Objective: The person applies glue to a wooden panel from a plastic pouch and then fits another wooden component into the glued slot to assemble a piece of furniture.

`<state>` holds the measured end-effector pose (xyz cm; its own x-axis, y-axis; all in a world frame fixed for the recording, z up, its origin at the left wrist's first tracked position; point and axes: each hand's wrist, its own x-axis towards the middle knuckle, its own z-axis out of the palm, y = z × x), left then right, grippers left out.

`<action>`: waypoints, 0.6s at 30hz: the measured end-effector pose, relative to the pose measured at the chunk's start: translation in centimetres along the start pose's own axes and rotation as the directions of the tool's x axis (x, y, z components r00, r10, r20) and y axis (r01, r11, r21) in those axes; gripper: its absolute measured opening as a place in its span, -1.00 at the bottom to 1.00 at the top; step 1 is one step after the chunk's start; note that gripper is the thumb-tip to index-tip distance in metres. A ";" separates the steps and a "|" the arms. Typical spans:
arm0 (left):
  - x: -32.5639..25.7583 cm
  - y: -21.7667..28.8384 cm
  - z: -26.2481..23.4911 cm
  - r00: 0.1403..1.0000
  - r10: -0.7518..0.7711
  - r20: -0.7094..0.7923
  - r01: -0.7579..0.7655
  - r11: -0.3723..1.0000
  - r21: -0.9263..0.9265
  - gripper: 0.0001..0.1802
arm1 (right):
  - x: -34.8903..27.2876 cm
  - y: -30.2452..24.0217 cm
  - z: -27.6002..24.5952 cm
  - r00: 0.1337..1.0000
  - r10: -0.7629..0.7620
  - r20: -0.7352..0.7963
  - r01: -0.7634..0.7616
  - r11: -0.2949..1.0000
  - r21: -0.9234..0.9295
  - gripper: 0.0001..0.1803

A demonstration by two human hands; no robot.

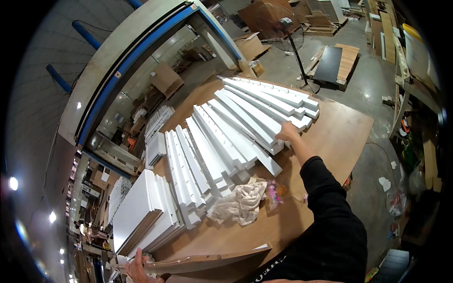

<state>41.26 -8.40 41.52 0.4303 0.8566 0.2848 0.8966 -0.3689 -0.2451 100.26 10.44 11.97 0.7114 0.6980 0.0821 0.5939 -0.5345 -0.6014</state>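
Observation:
Long white strips [226, 134] lie fanned out in stacked rows across a brown tabletop [339, 127]. Stretched far forward, my right hand [287, 132] has its fingers closed at the near end of one white strip, among the right-hand rows. At the lower left, my left hand [137, 270] is partly cut off by the picture's edge. Its fingers are bent beside a stack of white panels [139, 207], near a pale bit of material; what they hold is hidden. A crumpled cream cloth [243, 200] lies between my arms, with a small clear bag [274, 194] holding pink pieces beside it.
A raised board edge [212, 259] runs along the near side of the table. Beyond the far end stands a pedestal fan [295, 52]. Boards on a pallet [332, 63] lie on the floor to the right, near a cluttered rack [406, 99]. A blue-edged doorway [118, 73] opens behind.

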 end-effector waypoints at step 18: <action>0.3 2.8 -0.3 0.983 -0.064 -0.171 0.027 0.977 -0.211 0.25 | -12.2 5.1 -5.1 0.689 -0.422 0.589 -0.671 -0.067 0.738 -0.51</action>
<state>43.99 -9.28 41.23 0.3834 0.8041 0.4544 0.9099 -0.4133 -0.0363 96.52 -3.17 11.94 0.0184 0.9873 -0.1578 -0.7948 -0.0813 -0.6014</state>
